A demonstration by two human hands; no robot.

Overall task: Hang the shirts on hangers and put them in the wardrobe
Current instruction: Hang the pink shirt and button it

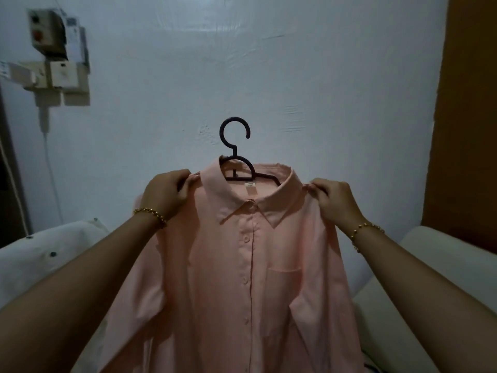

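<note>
Head view: a pale pink button-up shirt (pixel 250 265) is held up at chest height in front of a white wall (pixel 295 76), already draped on a dark plastic hanger (pixel 234 149) whose hook rises clear of the collar (pixel 269 208); the left hand (pixel 165 193) pinches the shoulder seam just beside the collar, fingers (pixel 188 184) curled tight on the cloth; the right hand (pixel 333 200) does the same on the other shoulder.

The fabric looks thin, light and limp, so it will likely slide off smooth plastic if tilted; the hanger is the stiff part. For carrying, the hook or neck seems the surest hold, keeping the shoulders level.

A brown panel (pixel 470 117) stands at the right edge; whether it is the wardrobe I cannot tell.
</note>
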